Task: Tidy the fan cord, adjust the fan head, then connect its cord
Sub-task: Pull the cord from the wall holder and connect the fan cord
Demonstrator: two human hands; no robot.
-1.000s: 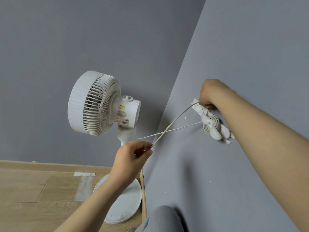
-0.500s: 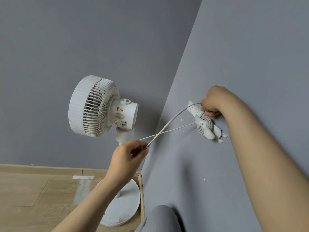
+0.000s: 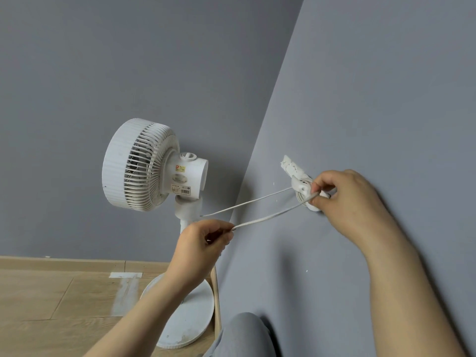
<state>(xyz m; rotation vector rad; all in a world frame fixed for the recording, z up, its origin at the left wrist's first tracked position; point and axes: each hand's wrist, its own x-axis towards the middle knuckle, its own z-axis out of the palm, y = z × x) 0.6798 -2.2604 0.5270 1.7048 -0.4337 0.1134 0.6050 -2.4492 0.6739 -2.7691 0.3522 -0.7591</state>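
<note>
A white pedestal fan stands in the corner on a round base, its head turned left. Its white cord runs taut from my left hand, which pinches it near the fan's neck, up to a white cord holder fixed to the right wall. Several loops of cord are wound on that holder. My right hand pinches the cord right at the holder. A second strand stretches from the holder toward the fan's neck. The plug is hidden.
Two grey walls meet just behind the fan. Wooden floor with a pale painted patch lies to the left. My grey-trousered knee is at the bottom, close to the fan base.
My right hand slid from the holder's upper end down to its lower coil, now pinching the cord there. The cord strands no longer cross. The left hand keeps its grip.
</note>
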